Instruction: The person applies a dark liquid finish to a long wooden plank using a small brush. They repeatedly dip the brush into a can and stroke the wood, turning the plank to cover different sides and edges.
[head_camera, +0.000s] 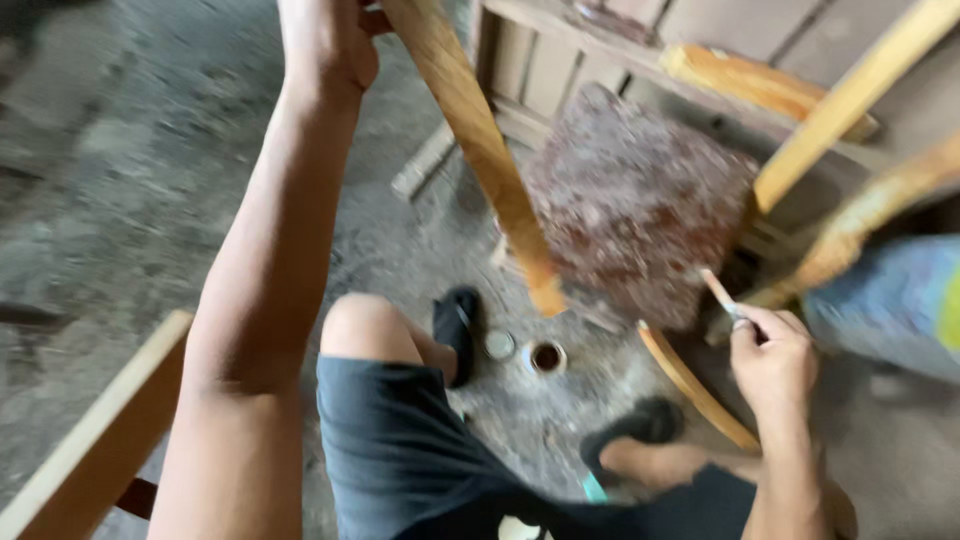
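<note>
Soft, even daylight fills the scene, moderately bright, with no hard glare. Motion blur smears almost everything: the floor (120, 200) left of the left hand (325, 40) streaks into grey, and the block (630, 200) above the right hand (775, 360) is mottled and soft. Shadows stay faint, darkest under the knee (365, 325). The brush (722, 296) in the right hand is blurred.

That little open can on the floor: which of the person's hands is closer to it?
The right hand, holding a small brush, is just right of the can. The left hand grips a wooden leg high above.
</note>
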